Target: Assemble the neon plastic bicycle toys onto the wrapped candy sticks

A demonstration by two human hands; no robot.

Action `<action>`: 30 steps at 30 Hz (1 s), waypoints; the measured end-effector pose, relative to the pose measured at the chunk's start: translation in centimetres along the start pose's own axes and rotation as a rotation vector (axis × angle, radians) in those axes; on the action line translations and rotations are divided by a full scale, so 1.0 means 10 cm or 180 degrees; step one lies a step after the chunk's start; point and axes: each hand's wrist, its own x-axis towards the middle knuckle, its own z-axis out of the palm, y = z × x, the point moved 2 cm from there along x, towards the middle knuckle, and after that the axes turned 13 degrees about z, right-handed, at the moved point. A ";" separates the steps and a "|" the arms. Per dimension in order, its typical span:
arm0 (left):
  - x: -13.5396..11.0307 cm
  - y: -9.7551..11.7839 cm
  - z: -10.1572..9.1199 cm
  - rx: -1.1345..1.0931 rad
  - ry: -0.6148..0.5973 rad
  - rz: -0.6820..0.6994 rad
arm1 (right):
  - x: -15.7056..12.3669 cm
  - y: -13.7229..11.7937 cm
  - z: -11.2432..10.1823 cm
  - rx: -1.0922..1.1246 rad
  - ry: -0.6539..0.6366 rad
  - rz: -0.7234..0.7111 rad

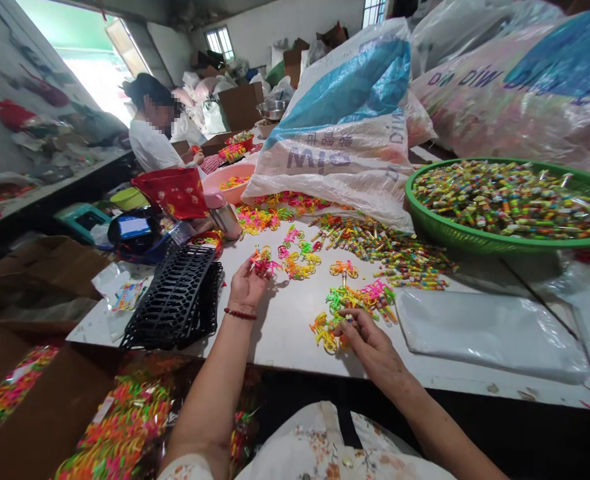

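My left hand (249,288), a red bead bracelet at its wrist, is raised over the white table with its palm turned up. Its fingers are closed on several small plastic toy bicycles (263,260) in pink and yellow. Just beyond lies a loose group of similar toy bicycles (299,265). My right hand (369,340) is at a second heap of toy bicycles (335,300), its thumb and fingers pinched together; what is between them is mostly hidden. Small candy-filled tubes (389,315) lie beside that heap.
A green basket (455,243) of filled tubes stands right, behind clear plastic bags (489,333). A large woven sack (345,133) leans behind loose tubes (375,240). Black plastic racks (175,293) and a steel flask (226,217) stand left. Another person (152,130) sits beyond.
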 end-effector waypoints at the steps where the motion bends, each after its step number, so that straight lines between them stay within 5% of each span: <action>1: -0.04 0.00 0.00 -0.0179 -0.0004 -0.0139 | 0.00 0.00 0.02 -0.0001 -0.0070 -0.0032; 9: -0.27 -0.12 0.06 -0.0160 0.0294 -0.0332 | 0.00 -0.07 0.11 -0.0188 -0.0268 -0.0071; 13: -0.38 -0.14 0.12 0.0859 -0.0094 0.0029 | 0.01 -0.12 0.12 -0.0354 -0.0113 -0.0269; 15: -0.40 -0.13 0.12 0.1328 0.0003 0.0307 | 0.01 -0.13 0.12 -0.0435 -0.0124 -0.0290; 19: -0.40 -0.10 0.12 0.0762 0.0343 0.0312 | 0.01 -0.11 0.14 -0.0528 -0.0161 -0.0255; 22: -0.43 -0.08 0.15 0.0324 0.0114 0.0005 | 0.02 -0.09 0.15 -0.0539 -0.0186 -0.0206; 28: -0.55 0.00 0.21 0.0770 -0.0354 0.0884 | 0.02 -0.11 0.16 -0.0416 -0.0296 -0.0287; 30: -0.63 0.03 0.23 0.0941 -0.0509 0.0874 | 0.02 -0.12 0.15 -0.0368 -0.0269 -0.0303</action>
